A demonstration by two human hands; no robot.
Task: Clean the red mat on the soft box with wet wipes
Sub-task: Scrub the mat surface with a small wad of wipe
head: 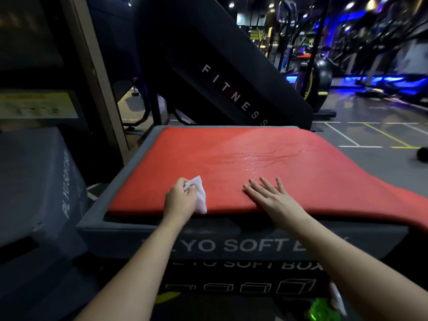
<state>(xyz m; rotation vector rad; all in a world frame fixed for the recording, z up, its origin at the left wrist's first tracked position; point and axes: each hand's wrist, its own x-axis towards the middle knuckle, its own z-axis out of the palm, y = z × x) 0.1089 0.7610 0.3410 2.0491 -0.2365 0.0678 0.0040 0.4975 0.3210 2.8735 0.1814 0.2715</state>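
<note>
Dark gym machines (231, 89) stand behind our soft box (231, 245). Our left hand (181, 201) pinches a white wet wipe (199, 195) at the near edge of the red mat (208, 154). Just right of it, our right hand (271, 198) lies flat on the mat, fingers straight. Past both hands shines a wet patch (251, 156).

Both bare forearms come in from the bottom, angling in toward each other a bit. Left hand (180, 201) is curled up, thumb and fingers pinching a crumpled white wet wipe (198, 193) right at the near edge of the red mat (231, 154), left of the middle. Right hand (269, 198) lies palm down, flat on the mat just beside that same near edge, fingers (265, 183) straight and slightly spread, pointing toward the far edge. The hands are near each other, not touching.
</note>
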